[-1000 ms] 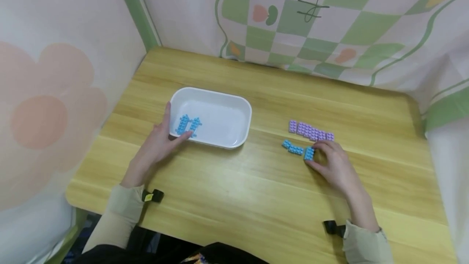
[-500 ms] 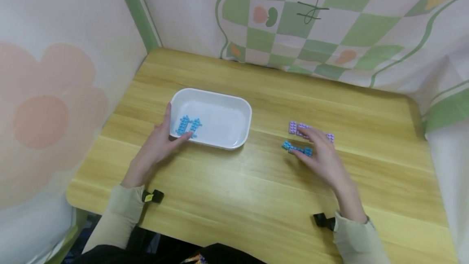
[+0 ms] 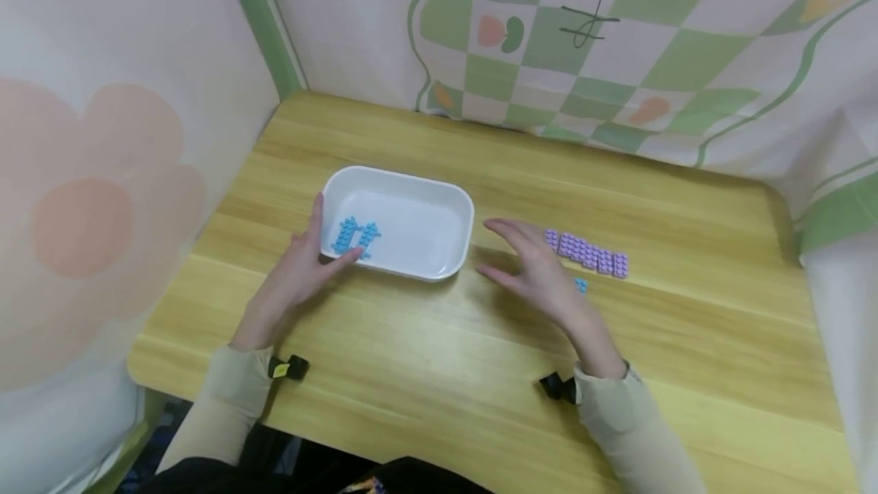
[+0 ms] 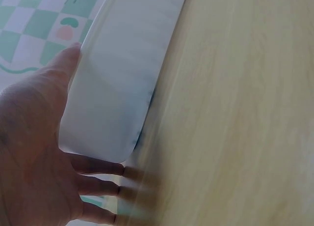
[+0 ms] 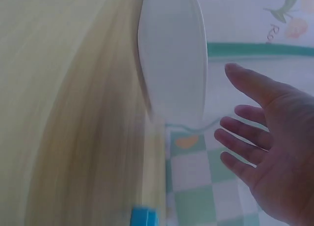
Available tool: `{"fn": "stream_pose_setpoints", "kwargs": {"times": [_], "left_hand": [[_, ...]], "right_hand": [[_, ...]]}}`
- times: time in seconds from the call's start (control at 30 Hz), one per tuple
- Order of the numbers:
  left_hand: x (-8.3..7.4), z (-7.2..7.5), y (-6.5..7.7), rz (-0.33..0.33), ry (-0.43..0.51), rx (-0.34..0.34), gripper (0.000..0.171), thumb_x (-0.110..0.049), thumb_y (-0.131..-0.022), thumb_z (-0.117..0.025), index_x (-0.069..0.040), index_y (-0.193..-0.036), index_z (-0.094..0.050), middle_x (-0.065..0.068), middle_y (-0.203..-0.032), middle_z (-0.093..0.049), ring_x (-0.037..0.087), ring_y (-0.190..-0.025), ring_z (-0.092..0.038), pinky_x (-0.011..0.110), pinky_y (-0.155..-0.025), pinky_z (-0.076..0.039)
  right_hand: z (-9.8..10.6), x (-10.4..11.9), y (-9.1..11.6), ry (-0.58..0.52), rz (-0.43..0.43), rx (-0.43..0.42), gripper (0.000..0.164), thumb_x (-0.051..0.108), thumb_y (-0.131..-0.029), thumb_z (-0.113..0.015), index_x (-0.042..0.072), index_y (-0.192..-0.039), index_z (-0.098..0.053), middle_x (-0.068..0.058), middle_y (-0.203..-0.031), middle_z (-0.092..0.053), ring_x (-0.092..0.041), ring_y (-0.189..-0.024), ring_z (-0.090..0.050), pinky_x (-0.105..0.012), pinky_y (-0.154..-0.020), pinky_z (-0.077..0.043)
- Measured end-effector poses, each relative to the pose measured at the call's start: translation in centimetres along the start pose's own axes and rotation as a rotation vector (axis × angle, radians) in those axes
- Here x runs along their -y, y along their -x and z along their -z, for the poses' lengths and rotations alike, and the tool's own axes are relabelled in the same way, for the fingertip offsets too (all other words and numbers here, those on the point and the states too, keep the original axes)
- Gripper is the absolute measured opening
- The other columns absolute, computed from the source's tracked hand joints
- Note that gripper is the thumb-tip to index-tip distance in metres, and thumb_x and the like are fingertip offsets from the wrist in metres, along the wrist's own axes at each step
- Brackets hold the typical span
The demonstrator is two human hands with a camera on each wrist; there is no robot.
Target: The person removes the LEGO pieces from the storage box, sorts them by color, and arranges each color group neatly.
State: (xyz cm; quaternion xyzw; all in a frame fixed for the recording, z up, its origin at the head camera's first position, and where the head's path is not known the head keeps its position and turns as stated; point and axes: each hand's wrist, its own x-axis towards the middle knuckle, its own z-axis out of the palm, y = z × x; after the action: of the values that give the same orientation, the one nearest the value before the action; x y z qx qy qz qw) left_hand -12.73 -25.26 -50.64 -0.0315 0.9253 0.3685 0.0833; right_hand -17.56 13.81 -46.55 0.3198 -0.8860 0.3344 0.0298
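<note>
My left hand (image 3: 295,273) rests against the near left corner of a white tray (image 3: 432,273), its thumb at the front rim and its fingers straight along the left end. The left wrist view shows the thumb (image 4: 68,59) at the tray's rim. Two light blue toy-brick pieces (image 3: 346,236) lie inside the tray by that corner. Over the table just right of the tray hovers my right hand (image 3: 538,269), fingers and thumb apart with nothing between them. Behind it a blue brick (image 3: 581,285) shows partly, and the other blue bricks are hidden.
A row of purple toy bricks (image 3: 586,252) lies on the wooden table (image 3: 425,357) right of the right hand. A blue brick (image 5: 142,217) appears at the bottom of the right wrist view. A checked curtain (image 3: 549,44) hangs along the table's back edge.
My right hand has let go of the blue brick on the right and moved left over the bricks towards the tray. The left hand has stayed at the tray.
</note>
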Motion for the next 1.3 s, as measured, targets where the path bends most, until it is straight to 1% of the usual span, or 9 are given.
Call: {"fn": "stream_pose_setpoints", "kwargs": {"times": [0.13, 0.23, 0.43, 0.53, 0.67, 0.87, 1.07, 1.17, 1.3], "left_hand": [[-0.2, 0.2, 0.0, -0.002, -0.004, 0.007, 0.125, -0.076, -0.100, -0.062, -0.022, -0.174, 0.023, 0.021, -0.184, -0.013, 0.051, -0.168, -0.023, 0.073, -0.138, -0.011], [-0.3, 0.3, 0.1, -0.001, -0.009, 0.009, 0.125, -0.075, -0.101, -0.062, -0.021, -0.174, 0.023, 0.022, -0.184, -0.013, 0.052, -0.167, -0.023, 0.072, -0.138, -0.011], [-0.3, 0.2, 0.3, 0.015, -0.015, 0.013, 0.125, -0.075, -0.100, -0.063, -0.022, -0.174, 0.023, 0.023, -0.184, -0.014, 0.053, -0.167, -0.024, 0.074, -0.137, -0.014], [-0.3, 0.2, 0.4, 0.031, -0.020, 0.019, 0.125, -0.077, -0.100, -0.062, -0.024, -0.174, 0.023, 0.023, -0.184, -0.015, 0.055, -0.166, -0.024, 0.076, -0.134, -0.020], [-0.3, 0.2, 0.4, 0.023, -0.018, 0.014, 0.125, -0.076, -0.100, -0.062, -0.023, -0.174, 0.023, 0.025, -0.183, -0.018, 0.057, -0.165, -0.026, 0.078, -0.133, -0.024], [-0.4, 0.3, 0.4, -0.018, -0.004, 0.000, 0.123, -0.070, -0.102, -0.064, -0.019, -0.175, 0.021, 0.026, -0.181, -0.022, 0.053, -0.164, -0.032, 0.075, -0.137, -0.012], [-0.3, 0.4, 0.4, -0.013, -0.019, -0.002, 0.123, -0.072, -0.102, -0.063, -0.019, -0.175, 0.021, 0.028, -0.180, -0.022, 0.055, -0.163, -0.031, 0.076, -0.136, -0.015], [-0.2, 0.4, 0.3, -0.015, -0.011, -0.001, 0.123, -0.072, -0.102, -0.063, -0.020, -0.175, 0.021, 0.028, -0.181, -0.021, 0.055, -0.164, -0.030, 0.076, -0.136, -0.013], [-0.1, 0.4, 0.3, -0.033, -0.002, -0.004, 0.123, -0.070, -0.102, -0.065, -0.020, -0.175, 0.020, 0.029, -0.180, -0.023, 0.056, -0.161, -0.035, 0.077, -0.135, -0.017]], "right_hand": [[-1.1, 1.2, -1.7, -0.032, 0.077, -0.011, 0.068, 0.012, -0.089, -0.092, -0.003, -0.148, -0.063, -0.026, -0.149, -0.066, -0.047, -0.141, -0.062, -0.063, -0.121, -0.053], [-2.1, 2.1, -3.2, -0.036, 0.110, 0.014, 0.067, 0.015, -0.091, -0.091, -0.003, -0.149, -0.062, -0.024, -0.149, -0.066, -0.044, -0.141, -0.062, -0.060, -0.121, -0.054], [-4.3, 3.4, -5.9, -0.031, 0.089, 0.127, 0.068, 0.027, -0.094, -0.089, 0.002, -0.152, -0.062, -0.020, -0.153, -0.064, -0.038, -0.147, -0.059, -0.055, -0.124, -0.052], [-5.4, 3.8, -6.9, -0.015, 0.086, 0.175, 0.072, 0.030, -0.093, -0.091, 0.003, -0.153, -0.062, -0.020, -0.154, -0.064, -0.037, -0.148, -0.058, -0.053, -0.127, -0.049], [-6.7, 4.3, -8.1, 0.051, 0.090, 0.228, 0.078, 0.036, -0.090, -0.092, 0.003, -0.154, -0.061, -0.019, -0.155, -0.064, -0.037, -0.149, -0.058, -0.053, -0.130, -0.046], [-8.4, 5.0, -9.6, 0.166, 0.065, 0.319, 0.083, 0.041, -0.092, -0.090, 0.005, -0.159, -0.056, -0.019, -0.159, -0.061, -0.038, -0.149, -0.058, -0.054, -0.127, -0.049], [-9.7, 5.9, -10.9, 0.243, 0.025, 0.381, 0.085, 0.046, -0.093, -0.088, 0.007, -0.161, -0.055, -0.016, -0.163, -0.058, -0.036, -0.151, -0.057, -0.054, -0.125, -0.050], [-10.6, 6.2, -11.6, 0.300, 0.045, 0.403, 0.082, 0.049, -0.093, -0.088, 0.007, -0.157, -0.059, -0.016, -0.161, -0.059, -0.036, -0.147, -0.058, -0.054, -0.122, -0.052], [-11.7, 6.3, -12.0, 0.379, 0.086, 0.393, 0.075, 0.053, -0.092, -0.088, 0.008, -0.148, -0.066, -0.014, -0.154, -0.064, -0.034, -0.140, -0.061, -0.053, -0.118, -0.055]]}}
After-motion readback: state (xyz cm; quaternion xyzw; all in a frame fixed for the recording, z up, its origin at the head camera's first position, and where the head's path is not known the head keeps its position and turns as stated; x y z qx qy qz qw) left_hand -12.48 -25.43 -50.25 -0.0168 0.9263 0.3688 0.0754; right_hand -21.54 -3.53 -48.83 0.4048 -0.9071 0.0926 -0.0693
